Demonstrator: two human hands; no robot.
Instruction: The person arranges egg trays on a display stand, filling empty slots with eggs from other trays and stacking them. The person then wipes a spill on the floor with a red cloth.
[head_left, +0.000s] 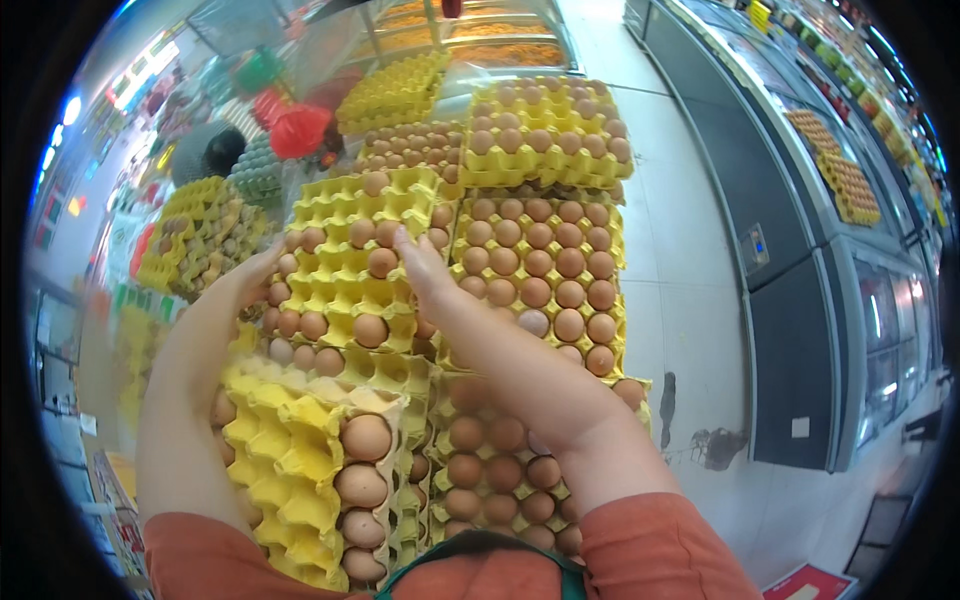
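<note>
Yellow egg trays stand in stacks before me. Both hands are at a tray with several brown eggs and many bare cups (337, 262). My left hand (262, 274) is at its left side, fingers partly hidden by the tray and eggs. On the right side, my right hand (424, 266) has its thumb beside a brown egg (388, 233); its other fingers are hidden. Right of it lies a tray filled with brown eggs (538, 262). Nearer my body is another partly bare yellow tray (281, 457), with brown eggs (365, 486) along its right side.
More trays of eggs (547, 142) stand farther back, and a stack of yellow trays (394, 94) is behind. Red plastic bags (300, 129) hang at the upper left. Grey refrigerated cabinets (787, 345) stand right, across the tiled floor (660, 225).
</note>
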